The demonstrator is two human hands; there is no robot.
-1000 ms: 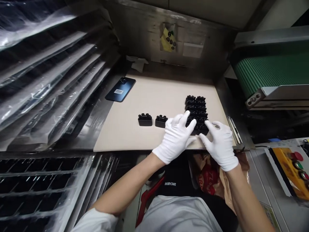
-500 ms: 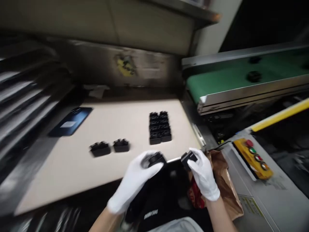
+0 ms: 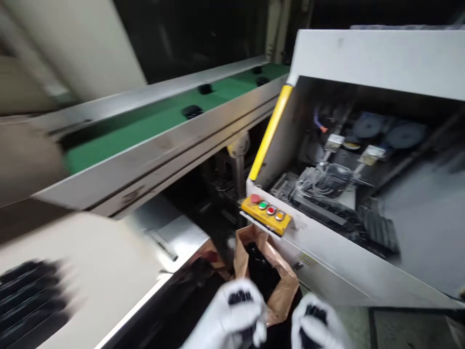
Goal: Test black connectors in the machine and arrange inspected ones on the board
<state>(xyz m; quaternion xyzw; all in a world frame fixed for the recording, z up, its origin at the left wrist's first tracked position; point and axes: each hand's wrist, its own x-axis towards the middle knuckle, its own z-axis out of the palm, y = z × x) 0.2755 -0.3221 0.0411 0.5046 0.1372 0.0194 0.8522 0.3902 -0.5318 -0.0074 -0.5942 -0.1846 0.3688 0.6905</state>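
Observation:
Both of my hands wear white gloves and sit at the bottom edge of the head view. My left hand (image 3: 238, 317) is closed round a small black plastic block. My right hand (image 3: 316, 325) is closed round another black block. They hover just in front of an open brown paper bag (image 3: 278, 286) with dark contents. The stacked black blocks (image 3: 29, 295) lie blurred on the beige work board (image 3: 90, 252) at the lower left.
A green conveyor belt (image 3: 145, 121) carrying a few black parts runs from left to upper centre. A grey machine (image 3: 363, 160) with an open bay stands on the right. It has a yellow button panel (image 3: 267, 213) and a yellow bar (image 3: 271, 131).
My view has swung right, from the beige board to the conveyor and machine. Each hand picked a black block off the stack and carried it down toward the paper bag.

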